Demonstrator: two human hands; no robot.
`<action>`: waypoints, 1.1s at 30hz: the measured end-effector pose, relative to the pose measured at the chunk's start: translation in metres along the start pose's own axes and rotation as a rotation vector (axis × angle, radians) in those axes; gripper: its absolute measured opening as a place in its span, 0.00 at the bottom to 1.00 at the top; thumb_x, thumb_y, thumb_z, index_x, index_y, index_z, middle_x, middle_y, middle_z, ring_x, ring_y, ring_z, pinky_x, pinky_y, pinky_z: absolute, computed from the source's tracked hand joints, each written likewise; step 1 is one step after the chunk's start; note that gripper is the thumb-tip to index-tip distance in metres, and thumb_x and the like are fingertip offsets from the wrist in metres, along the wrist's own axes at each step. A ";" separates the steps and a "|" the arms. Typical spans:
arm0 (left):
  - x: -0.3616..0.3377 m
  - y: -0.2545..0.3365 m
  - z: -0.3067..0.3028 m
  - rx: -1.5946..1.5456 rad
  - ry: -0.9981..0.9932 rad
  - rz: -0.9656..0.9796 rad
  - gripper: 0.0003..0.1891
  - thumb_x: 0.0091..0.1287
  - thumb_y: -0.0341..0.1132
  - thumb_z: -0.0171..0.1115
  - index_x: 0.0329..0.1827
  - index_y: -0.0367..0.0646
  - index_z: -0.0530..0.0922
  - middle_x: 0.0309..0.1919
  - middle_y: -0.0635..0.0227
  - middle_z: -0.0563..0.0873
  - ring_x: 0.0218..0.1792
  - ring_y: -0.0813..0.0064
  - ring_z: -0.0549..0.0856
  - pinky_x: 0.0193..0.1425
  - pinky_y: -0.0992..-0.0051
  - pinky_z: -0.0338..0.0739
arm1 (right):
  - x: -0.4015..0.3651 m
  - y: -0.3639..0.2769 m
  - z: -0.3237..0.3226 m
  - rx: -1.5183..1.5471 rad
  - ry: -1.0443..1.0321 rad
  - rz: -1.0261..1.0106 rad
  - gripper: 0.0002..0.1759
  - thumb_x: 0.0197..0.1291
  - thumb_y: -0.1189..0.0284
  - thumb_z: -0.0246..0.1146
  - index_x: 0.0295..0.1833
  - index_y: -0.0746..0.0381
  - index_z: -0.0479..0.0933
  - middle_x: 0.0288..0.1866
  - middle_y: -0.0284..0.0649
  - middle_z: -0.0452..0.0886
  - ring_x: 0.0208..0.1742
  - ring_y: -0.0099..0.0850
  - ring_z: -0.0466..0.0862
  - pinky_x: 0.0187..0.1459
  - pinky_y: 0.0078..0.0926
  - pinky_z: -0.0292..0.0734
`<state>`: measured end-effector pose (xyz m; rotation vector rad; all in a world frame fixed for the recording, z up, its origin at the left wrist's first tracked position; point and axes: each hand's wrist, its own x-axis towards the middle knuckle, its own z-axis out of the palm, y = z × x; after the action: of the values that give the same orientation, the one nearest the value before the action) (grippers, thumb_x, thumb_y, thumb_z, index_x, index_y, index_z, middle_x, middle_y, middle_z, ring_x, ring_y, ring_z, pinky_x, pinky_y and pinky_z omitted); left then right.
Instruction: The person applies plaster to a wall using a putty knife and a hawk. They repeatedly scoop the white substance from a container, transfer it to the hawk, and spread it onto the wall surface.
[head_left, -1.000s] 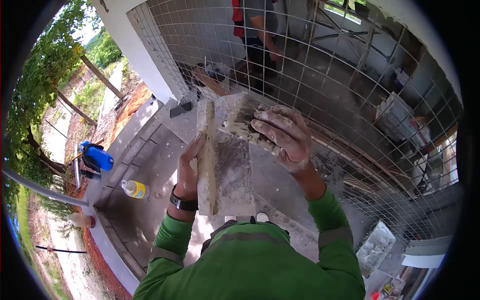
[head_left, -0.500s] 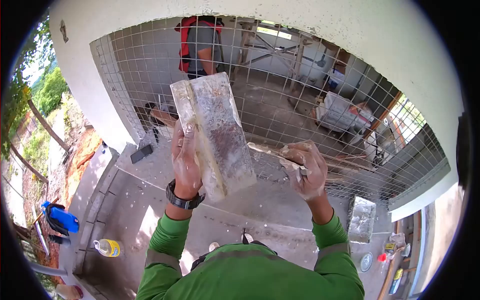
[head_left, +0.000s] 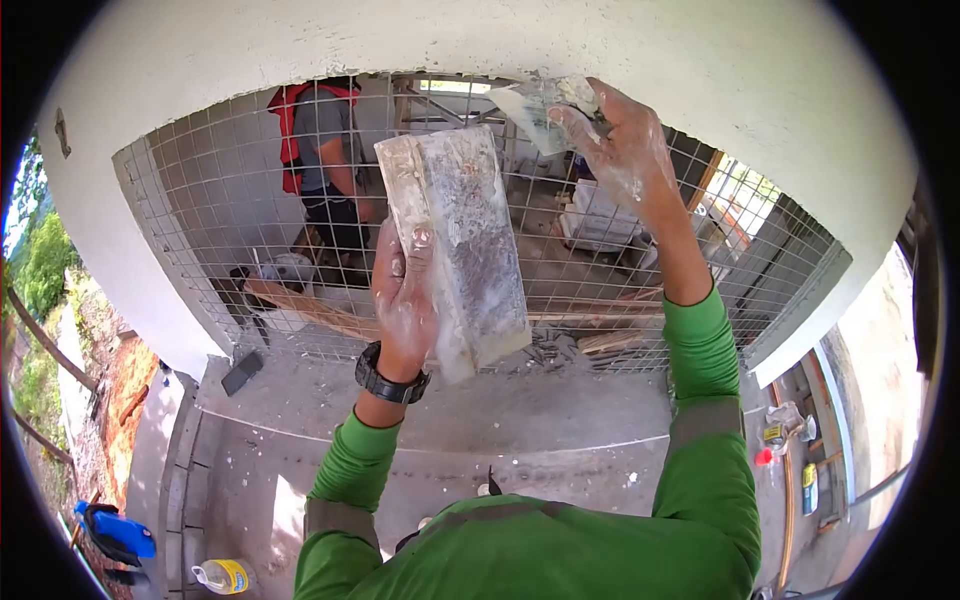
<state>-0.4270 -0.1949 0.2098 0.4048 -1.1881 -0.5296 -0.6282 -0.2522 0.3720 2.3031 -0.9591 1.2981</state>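
My left hand (head_left: 403,298) grips a long grey plaster-smeared board (head_left: 457,240), held upright and tilted in front of the wire mesh (head_left: 200,230). My right hand (head_left: 625,140) is raised high, shut on a trowel with wet plaster on its blade (head_left: 535,108), pressed against the lower edge of the white plastered wall (head_left: 400,40) above the mesh opening. Both hands are coated in plaster. I wear green sleeves and a black watch (head_left: 388,385) on the left wrist.
Behind the mesh a person in a grey shirt and red vest (head_left: 318,150) stands among timber and sacks. A concrete ledge (head_left: 400,420) runs below. A blue bag (head_left: 115,535) and a yellow-labelled bottle (head_left: 222,577) lie at lower left; small items at lower right.
My right hand rose from beside the board up to the wall edge with the trowel. The view tilted upward; the left hand kept holding the board.
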 end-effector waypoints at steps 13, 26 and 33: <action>-0.077 -0.031 -0.059 -0.170 0.231 -0.435 0.19 0.81 0.39 0.51 0.67 0.35 0.71 0.56 0.65 0.80 0.53 0.76 0.78 0.60 0.74 0.72 | 0.053 0.048 -0.043 -0.135 0.273 -0.120 0.09 0.64 0.74 0.60 0.45 0.67 0.79 0.38 0.51 0.81 0.39 0.47 0.82 0.43 0.37 0.79; -0.126 -0.012 -0.084 -0.102 0.381 -0.557 0.20 0.80 0.39 0.52 0.68 0.36 0.71 0.54 0.66 0.80 0.52 0.78 0.78 0.58 0.76 0.73 | 0.073 0.035 -0.030 -0.472 0.237 -0.392 0.09 0.64 0.72 0.61 0.44 0.67 0.79 0.37 0.50 0.82 0.37 0.46 0.82 0.41 0.34 0.79; -0.146 -0.014 -0.096 -0.080 0.410 -0.612 0.17 0.80 0.40 0.53 0.62 0.36 0.74 0.52 0.67 0.81 0.48 0.78 0.79 0.53 0.76 0.75 | 0.078 0.045 -0.039 -0.124 -0.128 -0.372 0.20 0.68 0.60 0.63 0.55 0.66 0.79 0.47 0.44 0.85 0.47 0.39 0.85 0.49 0.36 0.81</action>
<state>-0.3792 -0.1183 0.0595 0.7749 -0.6313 -0.9648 -0.6555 -0.2929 0.4566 2.3461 -0.5883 0.9242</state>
